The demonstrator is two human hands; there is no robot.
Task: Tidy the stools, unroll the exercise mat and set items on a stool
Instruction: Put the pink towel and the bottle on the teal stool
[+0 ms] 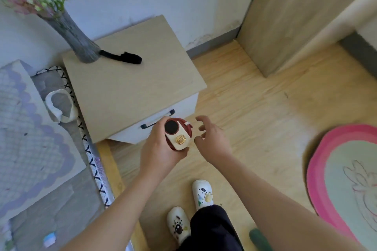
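Observation:
My left hand [158,147] grips a red bottle with a cream lid [177,135], seen from above, just in front of the wooden bedside cabinet [142,91]. My right hand [212,138] hovers beside the bottle with loosely spread fingers and holds nothing. A dark green rolled object [258,238], only partly in view, lies on the floor at the bottom right under my right forearm. No stool is in view.
On the cabinet stand a grey vase of flowers [75,40] and a black strap [124,57]. A bed [30,138] fills the left side. A pink round rug [344,177] lies on the wooden floor at right. My feet wear white clogs [202,192].

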